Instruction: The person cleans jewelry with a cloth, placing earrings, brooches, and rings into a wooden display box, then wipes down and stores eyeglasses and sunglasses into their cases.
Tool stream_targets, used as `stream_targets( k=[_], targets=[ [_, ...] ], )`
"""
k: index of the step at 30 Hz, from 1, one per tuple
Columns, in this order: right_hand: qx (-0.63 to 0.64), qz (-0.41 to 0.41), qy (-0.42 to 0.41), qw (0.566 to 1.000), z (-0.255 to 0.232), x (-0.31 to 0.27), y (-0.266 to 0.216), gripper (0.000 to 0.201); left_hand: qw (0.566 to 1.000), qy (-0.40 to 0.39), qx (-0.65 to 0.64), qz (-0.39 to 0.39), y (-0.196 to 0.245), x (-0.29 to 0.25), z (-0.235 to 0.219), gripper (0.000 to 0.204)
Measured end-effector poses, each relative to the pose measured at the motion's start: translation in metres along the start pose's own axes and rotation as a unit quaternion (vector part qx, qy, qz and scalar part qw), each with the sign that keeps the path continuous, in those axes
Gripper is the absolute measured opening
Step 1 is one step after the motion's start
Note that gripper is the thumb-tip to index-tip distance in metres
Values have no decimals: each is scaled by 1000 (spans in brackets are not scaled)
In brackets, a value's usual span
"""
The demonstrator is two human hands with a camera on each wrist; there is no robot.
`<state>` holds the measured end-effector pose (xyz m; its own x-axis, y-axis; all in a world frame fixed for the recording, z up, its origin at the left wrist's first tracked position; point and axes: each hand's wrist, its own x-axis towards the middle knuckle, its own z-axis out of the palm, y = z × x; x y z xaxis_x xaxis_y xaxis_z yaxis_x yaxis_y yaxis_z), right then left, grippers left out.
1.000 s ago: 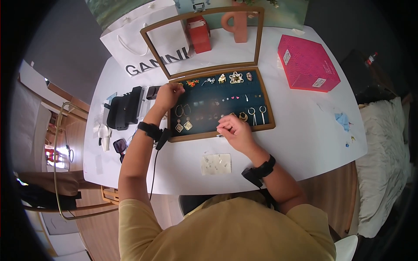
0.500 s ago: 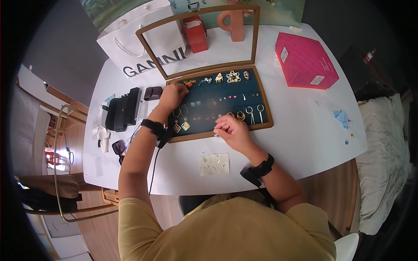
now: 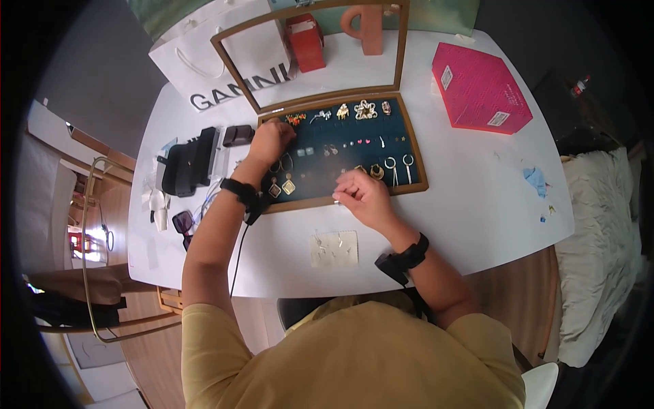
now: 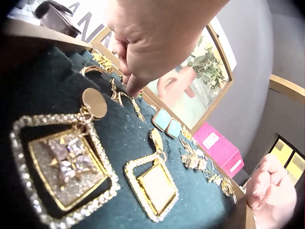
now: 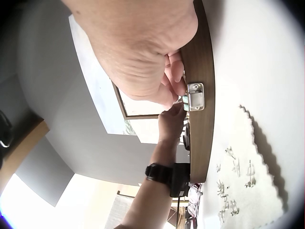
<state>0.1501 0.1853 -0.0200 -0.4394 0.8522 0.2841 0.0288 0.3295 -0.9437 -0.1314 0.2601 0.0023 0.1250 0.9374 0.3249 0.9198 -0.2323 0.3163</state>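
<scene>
A wooden-framed jewellery box (image 3: 340, 199) lies with its glass lid raised and its dark green lining full of earrings. Over its upper left part is my left hand (image 3: 272, 142), fingers pointing down. In the left wrist view, that hand's thumb and fingers pinch a gold earring (image 4: 138, 112) at the lining, partly hidden by the hand. Two diamond-shaped earrings (image 4: 151, 188) hang nearer the wrist, and turquoise earrings (image 4: 162, 119) sit beyond. My right hand (image 3: 366, 198) rests at the front edge by the metal latch (image 5: 196, 97), fingers loosely curled, with nothing visible in them.
A pale cloth (image 3: 334, 249) with several small metal pieces lies before the box. A pink box (image 3: 480, 88) stands at right, a white paper bag (image 3: 211, 58) behind left. Black cases (image 3: 189, 163) and sunglasses (image 3: 182, 221) lie at left.
My left hand stays at the upper left of the box, its fingers shifting slightly. The right hand keeps its place at the front edge. The head view has tilted a little.
</scene>
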Motion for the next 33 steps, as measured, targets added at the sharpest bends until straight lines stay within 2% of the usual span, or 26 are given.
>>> stream_targets(
  k=[6,11,14,16,18,21,25,28,33],
  targets=[
    [1,10,-4,1000,-1,1,-5,23,998,-12,60,7,6,-3,-6,14],
    [5,14,-15,1000,-2,1,-3,21,998,51,13,-29,67,-27,-55,11],
    [-20,14,-27,999,-3,1,-7,21,982,-45,-176,-52,105,-68,-71,6],
    [-29,10,-32,999,-3,0,-8,19,969,-137,-205,11,118,-101,-66,6],
    [-27,0,-31,999,-3,0,-9,17,947,-194,-253,31,136,-130,-57,10],
    [-112,20,-207,972,-16,-2,-30,13,958,-175,-209,89,151,-158,-41,15],
    [-149,62,-398,903,-16,-10,-33,10,962,-191,-190,49,156,-173,-29,14],
    [-202,70,-434,875,-13,-11,-43,10,968,-169,-171,71,158,-173,-27,14],
    [-244,59,-418,873,-9,-13,-40,9,972,-164,-144,91,160,-171,-24,12]
  ],
)
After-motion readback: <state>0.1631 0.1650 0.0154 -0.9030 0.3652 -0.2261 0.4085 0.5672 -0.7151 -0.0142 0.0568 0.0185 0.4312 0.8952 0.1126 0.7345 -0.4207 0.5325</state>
